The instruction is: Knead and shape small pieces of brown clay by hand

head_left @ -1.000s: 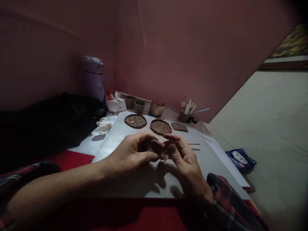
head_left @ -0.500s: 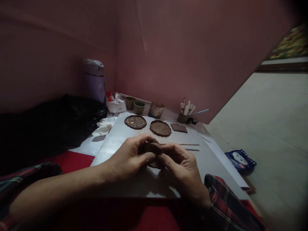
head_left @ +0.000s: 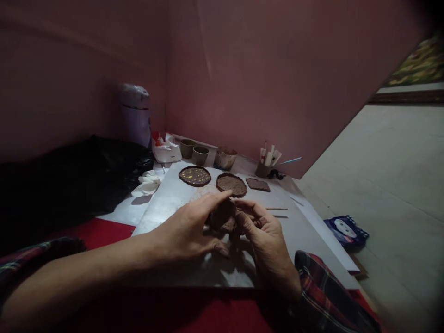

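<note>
A dark brown lump of clay [head_left: 222, 216] is held up between my two hands over the white board [head_left: 163, 210]. Across its top stretches the index finger of my left hand [head_left: 189, 226], while the thumb stands away below; the other left fingers are hidden behind the lump. My right hand [head_left: 265, 240] pinches the lump's right side between thumb and fingers. Beyond the hands lie a round clay piece with a raised rim [head_left: 231, 185], another round one with yellow dots [head_left: 194, 176] and a flat rectangular clay slab [head_left: 258, 185].
Behind the hands, a thin stick [head_left: 277, 209] lies on the board. Two small cups [head_left: 200, 156], a clay-smeared bowl [head_left: 225, 158] and a holder with tools [head_left: 264, 169] stand at the back. White crumpled material [head_left: 147, 183] and a black plastic bag [head_left: 79, 180] are at left.
The left thumb has come off the clay and dropped lower, and the left index finger has straightened over it. The lump has turned, showing a broader face. My right hand keeps its pinch.
</note>
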Motion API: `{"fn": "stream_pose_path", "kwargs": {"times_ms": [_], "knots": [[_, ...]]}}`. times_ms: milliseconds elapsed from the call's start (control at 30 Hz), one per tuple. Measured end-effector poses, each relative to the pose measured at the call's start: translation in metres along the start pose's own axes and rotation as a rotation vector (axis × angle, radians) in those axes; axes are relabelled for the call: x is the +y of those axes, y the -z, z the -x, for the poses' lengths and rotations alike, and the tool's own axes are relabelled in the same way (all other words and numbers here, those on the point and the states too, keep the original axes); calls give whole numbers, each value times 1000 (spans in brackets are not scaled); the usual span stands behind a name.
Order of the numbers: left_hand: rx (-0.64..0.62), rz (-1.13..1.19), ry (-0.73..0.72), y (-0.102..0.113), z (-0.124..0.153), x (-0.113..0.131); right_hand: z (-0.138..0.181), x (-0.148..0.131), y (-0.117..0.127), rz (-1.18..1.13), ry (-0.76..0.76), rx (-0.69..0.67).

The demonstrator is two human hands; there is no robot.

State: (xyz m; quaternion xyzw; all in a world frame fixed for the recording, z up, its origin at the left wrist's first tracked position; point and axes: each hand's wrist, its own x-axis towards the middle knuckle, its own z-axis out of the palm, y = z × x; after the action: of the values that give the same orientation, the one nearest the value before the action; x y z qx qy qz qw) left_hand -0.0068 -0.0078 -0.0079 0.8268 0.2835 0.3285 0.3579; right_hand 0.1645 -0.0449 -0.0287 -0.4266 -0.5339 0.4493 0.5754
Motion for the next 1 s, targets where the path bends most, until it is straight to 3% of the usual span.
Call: {"fn": "stream_pose_path", "kwargs": {"times_ms": [167,367,500,800,1000], "knots": [[60,-159,-60,-4,0,-8,1,1,2,-11,-31,-25],[5,178,25,7,-1,10,2,2,7,105,156,-90],[-13,383,54,6,-2,9,3,5,4,195,201,-155],[32,186,-4,0,1,6,7,6,2,324,302,-22],[37,256,-7,-1,4,1,14,4,-3,346,297,29]]}}
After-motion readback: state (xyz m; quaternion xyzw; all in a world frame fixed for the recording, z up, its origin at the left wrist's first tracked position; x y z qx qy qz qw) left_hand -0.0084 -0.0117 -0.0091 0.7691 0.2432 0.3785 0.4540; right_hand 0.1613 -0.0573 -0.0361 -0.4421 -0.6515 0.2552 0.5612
